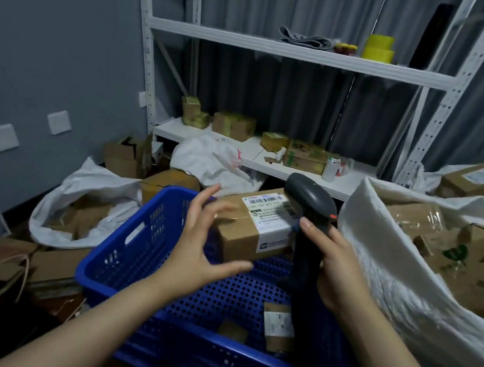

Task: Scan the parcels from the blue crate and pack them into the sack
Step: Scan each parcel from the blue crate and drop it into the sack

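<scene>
Head cam: two parcels (277,325) in blue crate (111,257), boxes (480,254) in sack (385,241); left hand (201,241) splayed, right hand (339,265) grips scanner (312,199); barcode label (270,217) blurry.

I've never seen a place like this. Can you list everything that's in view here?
blue crate: one, blue, bottom centre.
large parcel: one, brown with white label, crate's far side.
small parcels: two, brown, crate floor.
scanner: one, dark grey, above the crate.
sack: one, white, right, holding boxes.
second sack: one, white, floor at left.
shelf rack: one, white, behind.
shelf boxes: several, brown, lower shelf.
tape rolls: stacked, yellow, upper shelf.
left hand: one, fingers spread at the large parcel.
right hand: one, gripping the scanner.
</scene>
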